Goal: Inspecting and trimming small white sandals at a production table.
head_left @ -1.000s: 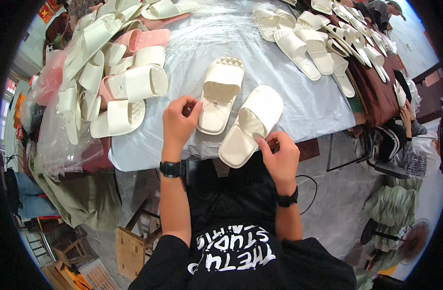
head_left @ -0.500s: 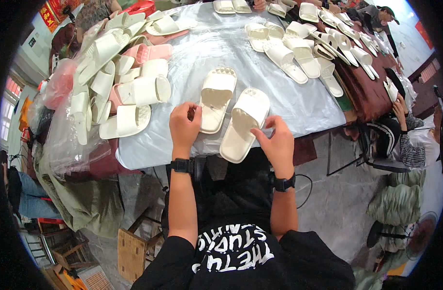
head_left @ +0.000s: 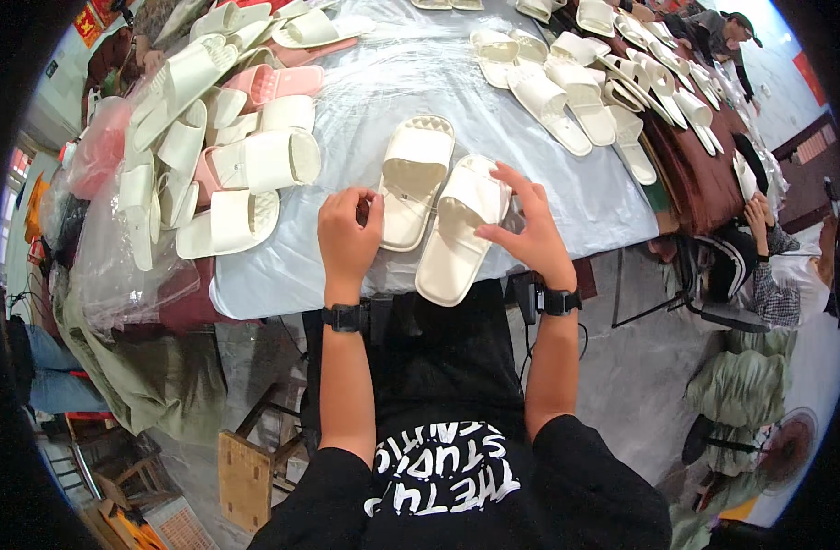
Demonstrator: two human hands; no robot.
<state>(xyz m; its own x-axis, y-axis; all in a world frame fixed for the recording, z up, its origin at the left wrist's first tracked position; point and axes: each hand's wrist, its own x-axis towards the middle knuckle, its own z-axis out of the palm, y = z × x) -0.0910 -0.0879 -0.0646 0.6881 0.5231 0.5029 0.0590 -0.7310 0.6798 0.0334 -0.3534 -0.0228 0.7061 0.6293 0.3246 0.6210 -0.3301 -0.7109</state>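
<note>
Two cream slides on tabletop [head_left: 566,197] — right hand [head_left: 530,234], fingers spread, touches right slide [head_left: 461,229]; left hand [head_left: 348,234], fingers curled together, touches left slide [head_left: 415,179].

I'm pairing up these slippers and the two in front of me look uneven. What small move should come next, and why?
Probably slide the right slipper up level with the left slipper. Its heel overhangs the table edge, and the right hand already touches its strap, while the left hand sits beside the other one.
</note>
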